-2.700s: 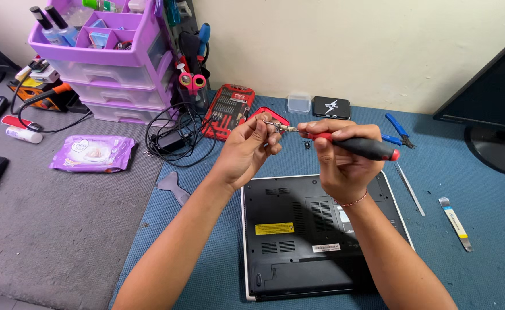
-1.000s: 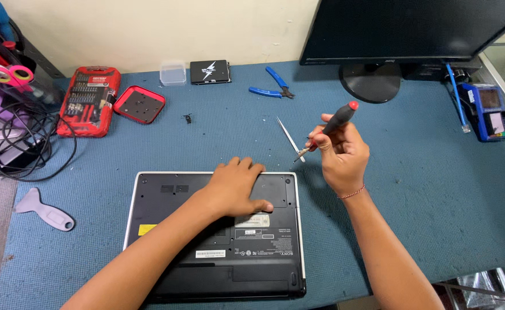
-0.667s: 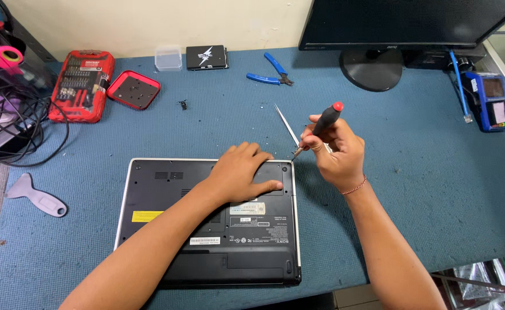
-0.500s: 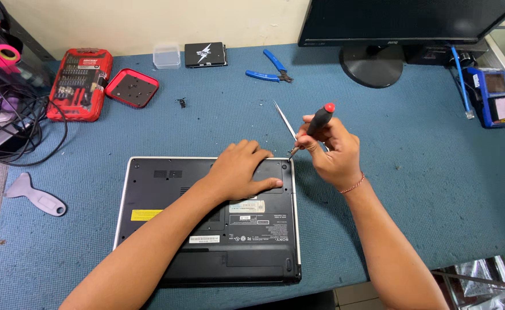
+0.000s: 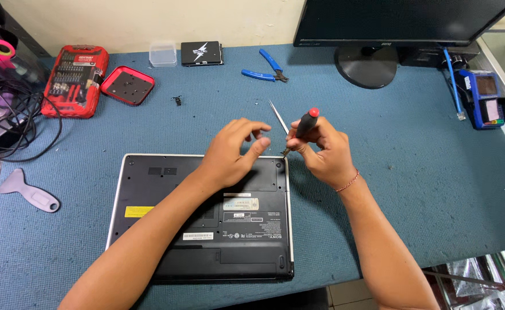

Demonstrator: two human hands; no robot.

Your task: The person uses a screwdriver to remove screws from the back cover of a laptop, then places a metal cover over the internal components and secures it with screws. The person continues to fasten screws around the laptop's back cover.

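Seen from the head camera: black laptop [image 5: 206,215] lying upside down near the front edge of a blue felt-covered worktop [image 5: 424,172], matte plastic base panel still in place. Right hand [image 5: 324,152] closed around a red-capped, black-handled screwdriver [image 5: 303,127], tip angled down at the laptop's far right corner. Left hand [image 5: 232,152] hovering over the laptop's far edge, fingers loosely curled, gripping nothing visible. Judged from the panel still on, early in the unscrewing, with most fasteners probably left. Far left of the laptop, a red bit case [image 5: 74,80] and a shallow red tray [image 5: 128,85]. Beyond the laptop, blue-handled pliers [image 5: 264,68] and slim metal tweezers [image 5: 277,116]. Left of it, a grey plastic pry tool [image 5: 28,192].
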